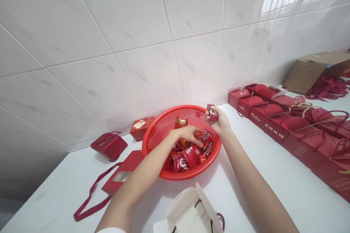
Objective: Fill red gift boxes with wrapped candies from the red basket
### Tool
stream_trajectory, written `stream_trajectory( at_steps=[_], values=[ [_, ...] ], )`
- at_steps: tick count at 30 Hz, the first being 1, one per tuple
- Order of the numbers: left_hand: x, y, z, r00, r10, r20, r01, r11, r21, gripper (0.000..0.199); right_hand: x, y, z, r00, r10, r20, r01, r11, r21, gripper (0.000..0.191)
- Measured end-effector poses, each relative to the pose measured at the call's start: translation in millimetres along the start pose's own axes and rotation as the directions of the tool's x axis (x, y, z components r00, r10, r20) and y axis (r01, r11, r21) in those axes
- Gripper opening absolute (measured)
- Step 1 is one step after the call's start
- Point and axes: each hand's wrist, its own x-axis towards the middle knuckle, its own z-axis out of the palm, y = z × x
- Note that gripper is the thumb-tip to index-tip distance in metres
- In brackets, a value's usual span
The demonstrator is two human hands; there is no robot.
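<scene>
A red plastic basket (151,146) holds several wrapped candies (192,155) in red, maroon and gold. My left hand (189,134) reaches down inside it, its fingers spread and curved over the pile, touching the wrappers. Above the basket's right rim, my right hand (218,118) is closed around a small candy in a dark red wrapper (212,112). In front of the basket stands an opened gift box (188,214), with its white inside facing up and a dark red cord handle at its right.
Rows of red gift boxes (269,123) line the right side. Behind them sits a cardboard carton (306,74) beside red ribbons (326,88). At left are a small red box (109,145), a patterned box (140,127) and a ribbon-handled red bag (116,180). A tiled wall (142,69) borders the table.
</scene>
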Motion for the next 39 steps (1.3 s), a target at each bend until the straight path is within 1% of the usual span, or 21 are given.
stream_trajectory(
  at_steps=[1,4,7,11,13,16,18,20,24,26,30,35,39],
  values=[
    [2,3,4.3,1.0,0.005,0.027,-0.006,0.999,0.04,0.072,0,0,0,1.0,-0.002,-0.001,0.002,1.0,-0.002,0.013],
    [5,9,13.0,1.0,-0.001,0.019,-0.001,0.993,0.116,0.066,-1,0,1,1.0,-0.007,0.002,0.007,1.0,-0.011,0.014],
    [5,11,15.1,1.0,-0.021,0.017,0.019,0.993,0.113,0.064,-2,1,2,1.0,-0.012,0.006,0.012,1.0,-0.019,0.015],
    [3,9,9.2,1.0,-0.013,0.017,0.012,0.998,0.064,0.063,-4,1,3,1.0,-0.02,0.003,0.02,1.0,-0.021,0.014],
    [1,3,3.6,0.999,-0.018,-0.031,0.018,1.0,0.01,0.067,-5,2,4,1.0,-0.024,-0.001,0.024,0.999,-0.023,0.013],
    [-3,-9,-6.0,0.989,-0.059,-0.134,0.045,0.993,-0.108,0.073,-5,3,3,1.0,-0.03,0.0,0.03,0.999,-0.027,0.012],
    [-6,-17,-12.1,0.983,-0.072,-0.169,0.045,0.986,-0.161,0.072,-5,3,3,0.999,-0.035,0.004,0.035,0.999,-0.031,0.012],
    [-9,-25,-17.6,0.976,-0.049,-0.213,0.001,0.976,-0.218,0.067,-4,3,3,0.999,-0.039,0.008,0.04,0.999,-0.034,0.012],
    [-15,-34,-25.9,0.94,-0.035,-0.34,-0.079,0.946,-0.316,0.065,-3,3,3,0.999,-0.045,0.016,0.046,0.998,-0.042,0.014],
    [-17,-36,-28.8,0.927,-0.047,-0.373,-0.081,0.944,-0.321,0.065,-3,3,3,0.999,-0.044,0.016,0.045,0.998,-0.047,0.014],
    [-23,-37,-31.9,0.896,-0.068,-0.438,-0.115,0.92,-0.376,0.058,-4,3,4,0.999,-0.042,0.009,0.043,0.997,-0.057,0.013],
    [-25,-40,-32.2,0.833,-0.055,-0.55,-0.261,0.838,-0.479,0.053,-4,3,5,0.999,-0.047,0.002,0.047,0.996,-0.074,0.011],
    [-22,-42,-31.4,0.804,-0.06,-0.591,-0.319,0.795,-0.516,0.053,-6,2,6,0.999,-0.051,-0.005,0.05,0.993,-0.103,0.011]
  ],
)
